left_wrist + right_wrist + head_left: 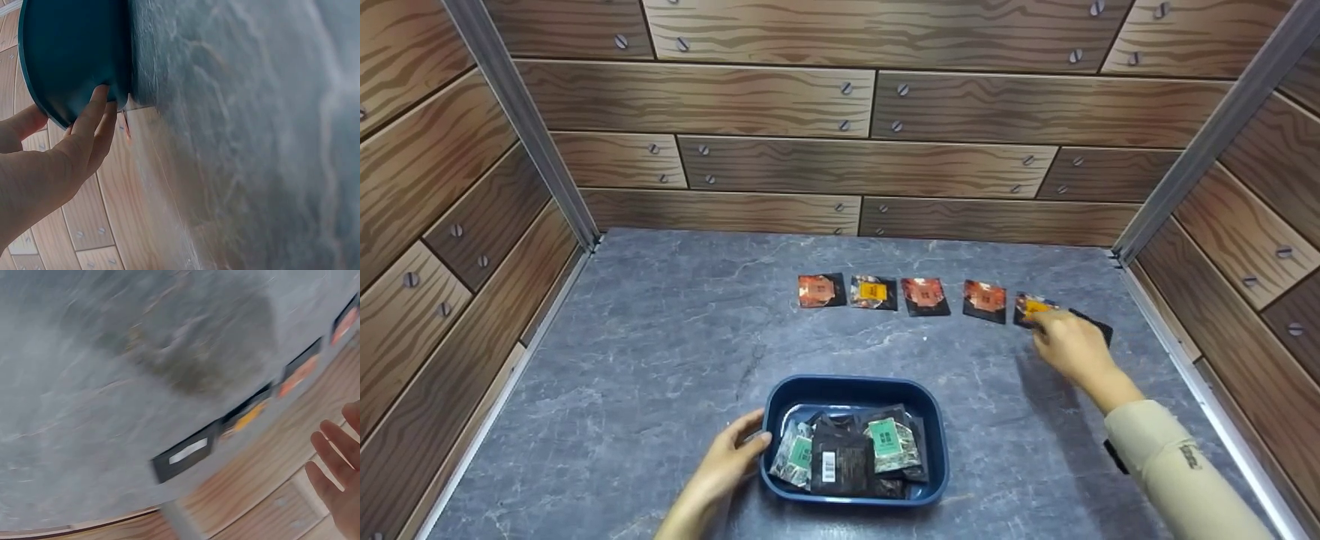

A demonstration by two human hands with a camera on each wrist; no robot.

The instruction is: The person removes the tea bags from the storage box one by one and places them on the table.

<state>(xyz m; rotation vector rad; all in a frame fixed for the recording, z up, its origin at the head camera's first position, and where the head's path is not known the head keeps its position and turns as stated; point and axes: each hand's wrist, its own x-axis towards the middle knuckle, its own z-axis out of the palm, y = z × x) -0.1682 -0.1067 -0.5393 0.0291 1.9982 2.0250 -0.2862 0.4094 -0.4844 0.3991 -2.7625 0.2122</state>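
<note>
Wood-patterned walls [765,105], metal posts [521,112], blue bin [847,391] in front of packet row [926,296]

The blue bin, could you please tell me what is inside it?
Two green-labelled packets, a black packet with a white label, and dark packet edges show; whatever lies beneath is covered.

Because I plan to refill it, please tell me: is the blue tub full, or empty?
Neither: partly filled. In the head view, the blue tub holds several packets, while bare blue inside shows behind them.
</note>
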